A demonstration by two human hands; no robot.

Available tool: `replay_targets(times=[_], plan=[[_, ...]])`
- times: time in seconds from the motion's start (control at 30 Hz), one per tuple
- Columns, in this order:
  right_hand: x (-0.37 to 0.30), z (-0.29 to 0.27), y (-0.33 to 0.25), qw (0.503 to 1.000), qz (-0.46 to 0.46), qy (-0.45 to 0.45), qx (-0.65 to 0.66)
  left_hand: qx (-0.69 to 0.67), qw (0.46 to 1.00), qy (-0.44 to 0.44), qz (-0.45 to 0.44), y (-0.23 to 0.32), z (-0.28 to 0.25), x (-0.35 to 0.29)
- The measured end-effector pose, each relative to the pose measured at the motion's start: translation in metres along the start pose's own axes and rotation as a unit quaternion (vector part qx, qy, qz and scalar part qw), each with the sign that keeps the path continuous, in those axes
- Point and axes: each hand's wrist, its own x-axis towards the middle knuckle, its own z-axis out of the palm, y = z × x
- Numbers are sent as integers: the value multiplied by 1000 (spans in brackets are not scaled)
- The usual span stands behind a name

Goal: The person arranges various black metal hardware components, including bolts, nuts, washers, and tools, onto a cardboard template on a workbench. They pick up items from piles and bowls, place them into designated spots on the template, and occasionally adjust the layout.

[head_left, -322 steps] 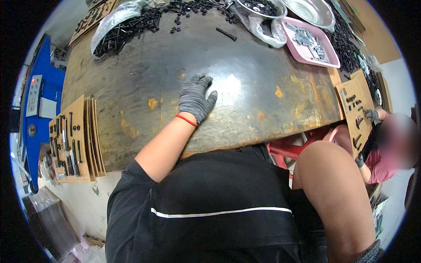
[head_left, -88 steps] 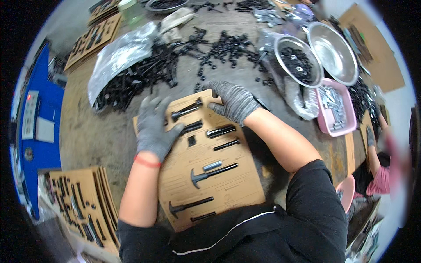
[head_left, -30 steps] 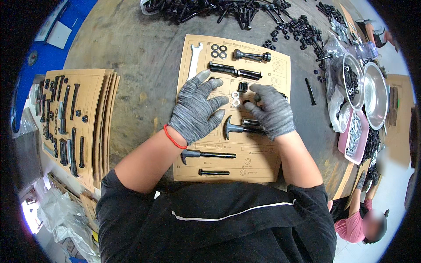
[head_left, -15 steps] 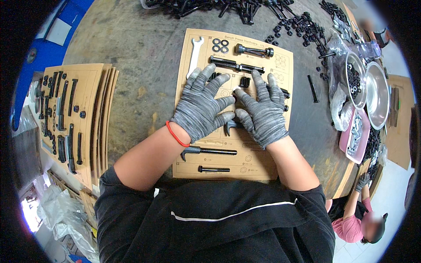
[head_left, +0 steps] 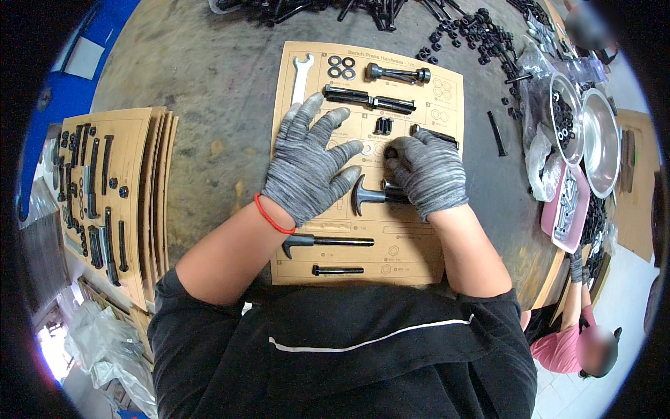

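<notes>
A cardboard sheet point(head_left: 412, 269) printed with outlines lies before me, with black hardware set out on it. My left hand point(head_left: 303, 160), gloved in grey, rests over the sheet's left side with fingers spread, just below an open-end wrench point(head_left: 301, 78). My right hand point(head_left: 431, 171) is curled at the sheet's right middle, fingertips pinched near a small dark piece too hidden to name. Between the hands lies a hooked black pin point(head_left: 359, 196), partly covered by my right hand. Above are washers point(head_left: 341, 67), long bolts point(head_left: 370, 99) and short black bolts point(head_left: 383, 126). Below lie another hooked pin point(head_left: 328, 241) and a bolt point(head_left: 338, 270).
Several filled cardboard sheets point(head_left: 112, 160) stand stacked at left. Loose nuts point(head_left: 481, 42) and bolts point(head_left: 377, 10) cover the table's far side. At right are metal bowls point(head_left: 600, 146) and a pink tray point(head_left: 567, 209). A co-worker in pink point(head_left: 558, 353) is at lower right.
My right hand has gone from spread fingers to a curled pinch and uncovers more of the hooked pin and short bolts. My left hand stays spread. The sheet appears slightly farther left.
</notes>
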Motion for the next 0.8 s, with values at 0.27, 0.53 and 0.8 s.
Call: replay_targets(times=[0.27,0.53,0.8], plan=[[7,-5,-3,993,73,-84,34,-9,1000,7,11,-3,1,0],[-3,-4,7,994,54,-48,77,-5,1000,12,10,-2,1,0],[-4,1,7,993,-2,-25,116,-10,1000,-17,24,-2,2,-1]])
